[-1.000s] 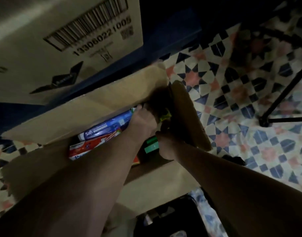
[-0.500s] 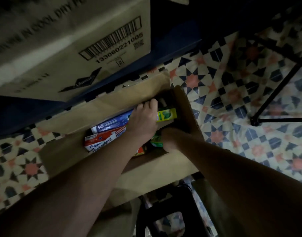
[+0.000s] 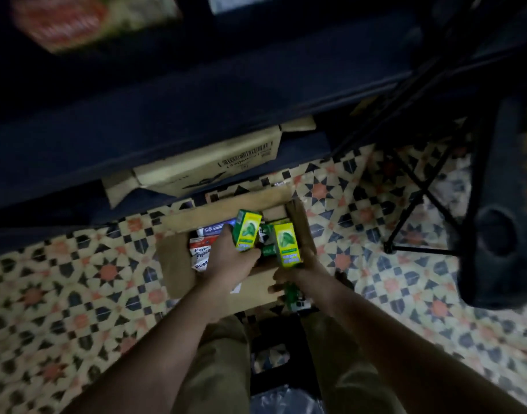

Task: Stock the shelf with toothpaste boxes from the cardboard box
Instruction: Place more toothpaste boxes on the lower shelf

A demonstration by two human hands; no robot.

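Toothpaste lifted above the open cardboard box (image 3: pixel 178 261)

A yellow-green carton (image 3: pixel 246 231) is gripped by the left hand (image 3: pixel 232 258); another yellow-green box (image 3: pixel 287 245) is gripped by the right hand (image 3: pixel 289 279); red-white and blue boxes (image 3: pixel 203 246) are left inside.

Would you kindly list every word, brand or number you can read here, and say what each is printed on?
"Safi": blue toothpaste box in the open cardboard box.
"Peps...", cut off: red-and-white toothpaste boxes beside it.
Yellow-green box in the left hand: lettering blurred.
Yellow-green box in the right hand: lettering blurred.
Barcode and digits on the carton under the shelf: too small to read.
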